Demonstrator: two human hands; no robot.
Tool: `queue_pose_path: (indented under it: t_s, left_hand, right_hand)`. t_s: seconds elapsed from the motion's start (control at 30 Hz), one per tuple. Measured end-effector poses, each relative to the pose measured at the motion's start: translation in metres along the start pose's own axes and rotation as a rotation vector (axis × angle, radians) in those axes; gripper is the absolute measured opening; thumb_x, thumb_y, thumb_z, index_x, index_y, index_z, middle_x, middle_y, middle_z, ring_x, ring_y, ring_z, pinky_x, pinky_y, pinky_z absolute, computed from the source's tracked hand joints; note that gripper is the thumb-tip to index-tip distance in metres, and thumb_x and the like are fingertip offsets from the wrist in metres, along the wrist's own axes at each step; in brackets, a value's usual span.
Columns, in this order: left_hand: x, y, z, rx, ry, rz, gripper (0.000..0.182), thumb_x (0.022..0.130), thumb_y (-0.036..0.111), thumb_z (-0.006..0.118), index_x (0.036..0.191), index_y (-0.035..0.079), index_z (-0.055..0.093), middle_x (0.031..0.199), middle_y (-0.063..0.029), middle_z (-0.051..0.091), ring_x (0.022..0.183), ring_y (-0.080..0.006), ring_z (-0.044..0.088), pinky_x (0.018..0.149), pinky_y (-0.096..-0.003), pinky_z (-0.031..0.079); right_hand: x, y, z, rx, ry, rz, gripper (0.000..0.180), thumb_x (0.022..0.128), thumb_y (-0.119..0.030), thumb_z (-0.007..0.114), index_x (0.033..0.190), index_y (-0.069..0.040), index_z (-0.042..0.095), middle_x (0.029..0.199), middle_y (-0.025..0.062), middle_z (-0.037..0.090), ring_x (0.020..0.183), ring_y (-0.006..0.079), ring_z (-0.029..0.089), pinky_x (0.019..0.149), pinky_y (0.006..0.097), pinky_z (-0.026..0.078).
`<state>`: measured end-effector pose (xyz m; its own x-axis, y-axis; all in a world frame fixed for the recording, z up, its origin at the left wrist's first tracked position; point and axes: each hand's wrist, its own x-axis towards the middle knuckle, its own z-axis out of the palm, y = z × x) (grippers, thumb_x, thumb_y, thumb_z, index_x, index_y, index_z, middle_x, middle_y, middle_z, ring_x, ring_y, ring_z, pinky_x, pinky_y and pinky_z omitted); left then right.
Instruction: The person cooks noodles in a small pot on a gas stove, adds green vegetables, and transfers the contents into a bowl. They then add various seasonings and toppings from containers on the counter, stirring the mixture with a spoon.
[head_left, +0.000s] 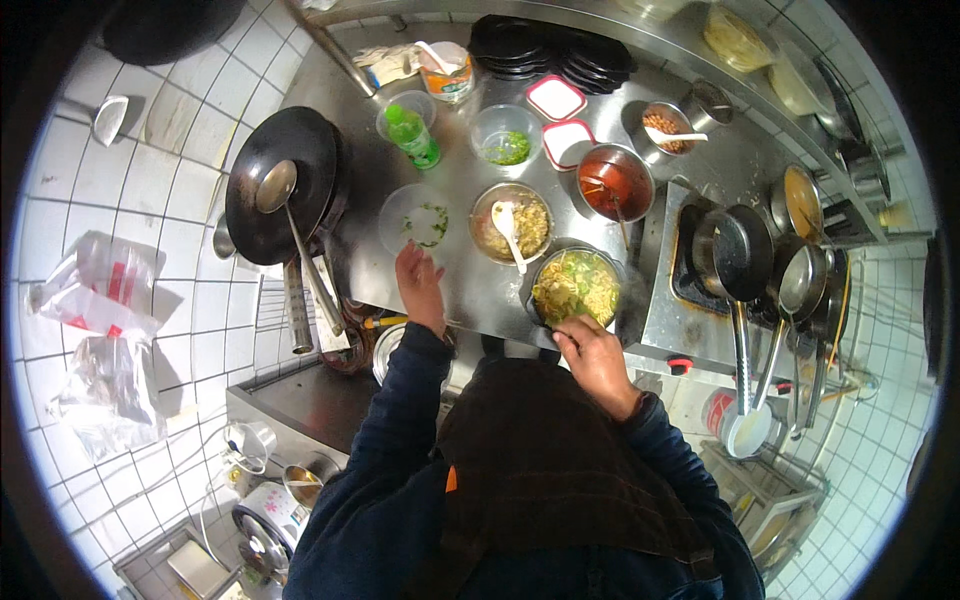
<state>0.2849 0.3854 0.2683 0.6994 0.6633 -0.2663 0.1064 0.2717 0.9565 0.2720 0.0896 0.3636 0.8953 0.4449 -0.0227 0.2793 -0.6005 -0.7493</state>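
My right hand (592, 360) is at the near rim of a dark pot of noodles with greens (576, 285), its fingertips bunched over the food; whether they pinch anything is hidden. My left hand (420, 281) is raised, fingers apart and holding nothing, by the near edge of a clear plastic bowl with a few chopped greens (414, 217). Between and beyond the hands stands a steel bowl of chopped food (529, 225) with a white spoon (506, 229) in it. A clear tub of chopped greens (506, 142) is farther back.
Right of the pot is a gas stove (667, 292) with several pans, one a black frying pan (739, 251). A steel pot of red sauce (615, 184) stands behind the noodle pot. A wok (281, 217) with a ladle is at left. A green bottle (412, 135) and black plates (551, 52) are at the back.
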Motion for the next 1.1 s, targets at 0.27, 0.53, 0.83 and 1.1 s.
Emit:
queue_pose_path:
  t_s: [0.27, 0.53, 0.83, 1.1]
  left_hand:
    - [0.044, -0.049, -0.038, -0.271, 0.128, -0.28, 0.04, 0.093, 0.023, 0.062, 0.127, 0.013, 0.044, 0.114, -0.007, 0.051, 0.1, -0.0207, 0.054, 0.077, -0.0438, 0.056]
    - [0.045, -0.016, -0.032, -0.033, 0.103, 0.042, 0.012, 0.095, 0.009, 0.054, 0.103, 0.007, 0.046, 0.1, -0.006, 0.049, 0.081, -0.0169, 0.054, 0.054, -0.0345, 0.059]
    - [-0.03, 0.039, 0.018, 0.299, -0.333, 0.52, 0.008, 0.087, -0.005, 0.054, 0.083, -0.001, 0.049, 0.105, -0.016, 0.049, 0.093, -0.0265, 0.053, 0.061, -0.0319, 0.061]
    - [-0.06, 0.045, 0.065, 0.369, -0.601, 0.618, 0.008, 0.084, -0.006, 0.057, 0.086, -0.004, 0.05, 0.105, -0.0148, 0.05, 0.068, -0.0245, 0.059, 0.052, -0.0325, 0.061]
  right_hand:
    - [0.03, -0.01, 0.023, 0.041, -0.046, 0.073, 0.024, 0.092, -0.017, 0.067, 0.111, -0.003, 0.068, 0.098, 0.0167, 0.07, 0.081, 0.0299, 0.068, 0.073, 0.0362, 0.054]
    - [0.031, -0.026, 0.039, -0.03, -0.066, 0.042, 0.026, 0.091, -0.016, 0.068, 0.114, -0.003, 0.067, 0.099, 0.0159, 0.071, 0.08, 0.0278, 0.068, 0.072, 0.0352, 0.054]
    - [0.049, -0.017, -0.007, 0.095, 0.222, 0.247, 0.037, 0.093, -0.022, 0.065, 0.125, -0.003, 0.062, 0.094, 0.0183, 0.07, 0.081, 0.033, 0.069, 0.072, 0.0406, 0.054]
    - [0.034, -0.012, -0.016, -0.277, 0.338, -0.063, 0.026, 0.086, -0.012, 0.066, 0.111, -0.004, 0.064, 0.096, 0.0172, 0.066, 0.083, 0.0385, 0.066, 0.069, 0.0453, 0.054]
